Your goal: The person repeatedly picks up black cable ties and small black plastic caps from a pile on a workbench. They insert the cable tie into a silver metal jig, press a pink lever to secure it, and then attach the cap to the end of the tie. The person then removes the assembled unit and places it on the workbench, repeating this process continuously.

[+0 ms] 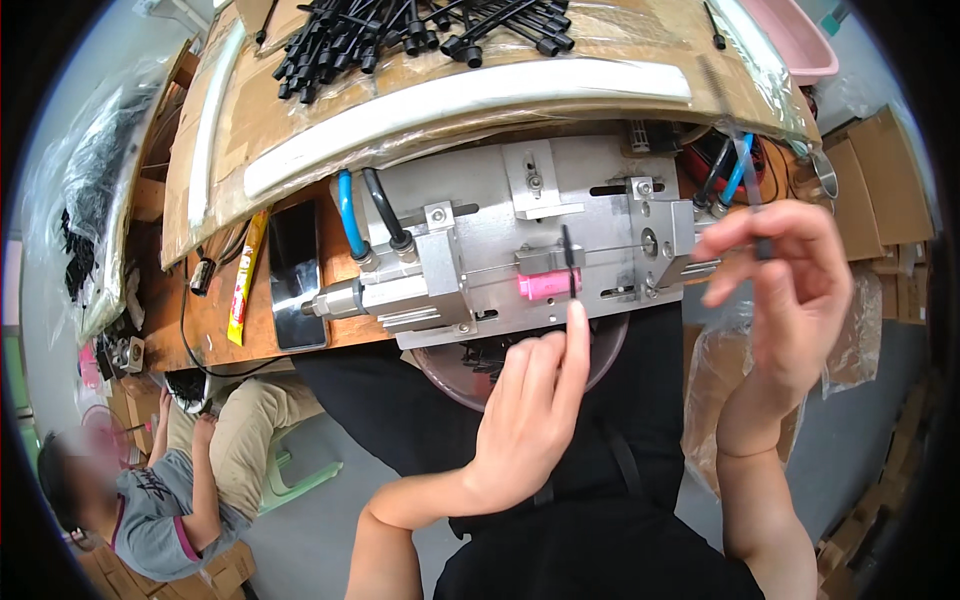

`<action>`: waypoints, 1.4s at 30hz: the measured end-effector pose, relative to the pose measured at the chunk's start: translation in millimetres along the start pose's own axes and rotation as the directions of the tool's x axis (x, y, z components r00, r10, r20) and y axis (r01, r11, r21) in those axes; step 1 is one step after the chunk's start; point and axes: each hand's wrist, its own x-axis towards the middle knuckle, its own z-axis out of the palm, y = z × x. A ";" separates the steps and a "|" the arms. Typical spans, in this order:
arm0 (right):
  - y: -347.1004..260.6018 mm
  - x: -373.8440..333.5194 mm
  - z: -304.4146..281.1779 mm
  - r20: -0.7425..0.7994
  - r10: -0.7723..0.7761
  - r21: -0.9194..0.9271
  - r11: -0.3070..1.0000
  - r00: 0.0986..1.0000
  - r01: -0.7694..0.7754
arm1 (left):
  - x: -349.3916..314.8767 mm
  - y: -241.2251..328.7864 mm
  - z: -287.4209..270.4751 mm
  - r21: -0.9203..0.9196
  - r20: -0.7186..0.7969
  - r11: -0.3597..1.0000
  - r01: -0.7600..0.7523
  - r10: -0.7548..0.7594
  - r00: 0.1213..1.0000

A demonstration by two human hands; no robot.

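My left hand (530, 405) is over the front edge of a metal fixture (490, 225). Its index finger stretches forward, the tip touching the lower end of a short black stick (569, 252); the other fingers curl loosely and hold nothing visible. The stick crosses a pink block (540, 286) at the fixture's middle. Raised off the fixture's right end, my right hand (805, 290) pinches the dark end of a thin wand (763, 246) between thumb and fingers. The wand's upper part, smeared by motion, points up toward the board.
Black capped wands (400, 35) are heaped on a cardboard-covered board (620, 45) with a white foam strip (450, 105). Left of the fixture lie a phone (297, 290) and a yellow packet (247, 280). A bowl (450, 375) sits below. Another person (180, 490) sits at left.
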 end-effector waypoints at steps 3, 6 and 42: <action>2.4 -8.7 11.5 0.055 0.280 0.155 0.946 0.958 -0.285 | -1.9 5.0 -14.9 -0.185 -0.097 0.971 -0.149 0.133 0.986; 3.6 -4.0 21.0 0.260 0.378 0.262 0.858 0.889 -0.441 | -5.3 8.1 -20.2 -0.358 -0.125 0.907 -0.220 0.187 0.974; 16.7 -39.7 11.9 -0.094 -0.151 -0.056 0.988 0.984 0.146 | 7.7 -7.7 15.8 0.205 0.140 0.976 0.076 -0.106 0.985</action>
